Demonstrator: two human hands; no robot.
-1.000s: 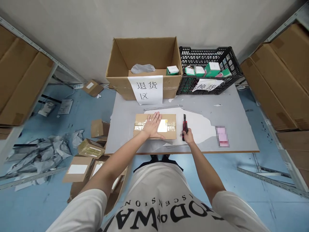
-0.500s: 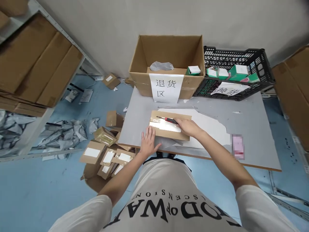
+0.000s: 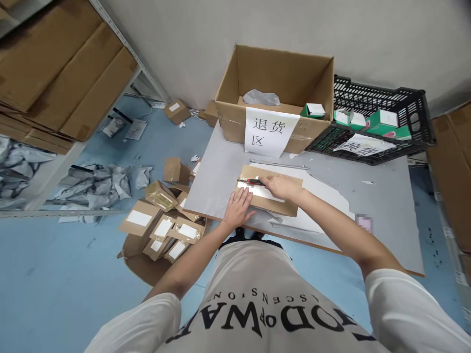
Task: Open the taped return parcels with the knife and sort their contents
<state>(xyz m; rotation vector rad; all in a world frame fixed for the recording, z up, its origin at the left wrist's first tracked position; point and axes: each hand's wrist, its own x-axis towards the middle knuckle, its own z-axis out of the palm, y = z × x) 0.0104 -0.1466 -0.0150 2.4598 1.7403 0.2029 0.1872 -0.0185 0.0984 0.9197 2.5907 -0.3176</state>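
Right hand (image 3: 281,186) gripping box cutter (image 3: 253,182) on parcel (image 3: 279,205), left hand (image 3: 239,210) flat, grey table (image 3: 375,206), blue floor (image 3: 55,274)

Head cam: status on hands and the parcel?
Right hand grips red utility knife, blade on flat taped brown cardboard parcel. Left hand flat, bracing parcel's near left edge. Nothing blocking on grey table.

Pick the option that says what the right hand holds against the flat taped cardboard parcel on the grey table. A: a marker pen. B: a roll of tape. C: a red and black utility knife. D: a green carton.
C: the right hand grips a red and black utility knife laid along the top of the flat taped cardboard parcel, while the left hand presses on its near edge.
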